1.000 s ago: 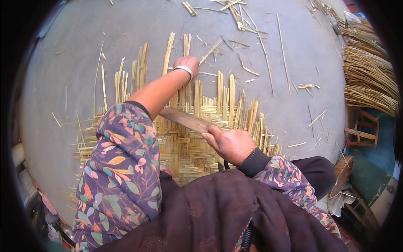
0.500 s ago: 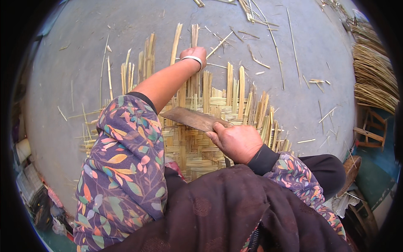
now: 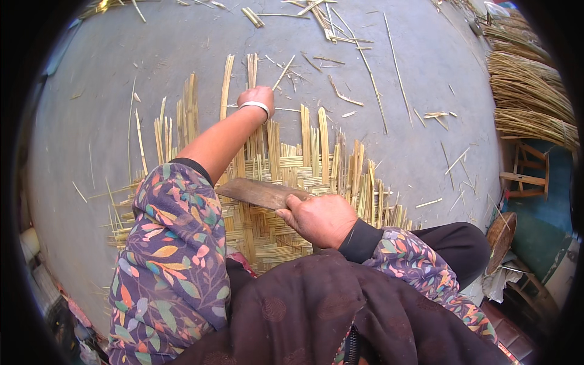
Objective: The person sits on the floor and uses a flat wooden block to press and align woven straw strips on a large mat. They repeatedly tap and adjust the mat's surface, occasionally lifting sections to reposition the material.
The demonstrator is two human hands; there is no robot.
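Barely shifted since earlier, the left hand (image 3: 256, 99) grips far strips (image 3: 252, 70) of the near mat (image 3: 255, 230) while the right hand (image 3: 322, 221) holds a board (image 3: 257, 191) over it, seemingly mid-weave, the next move likely needing steadiness.

Wht wristband (image 3: 257, 104); leaf-print slvs (image 3: 173, 252), blk cuffs (image 3: 360, 239).
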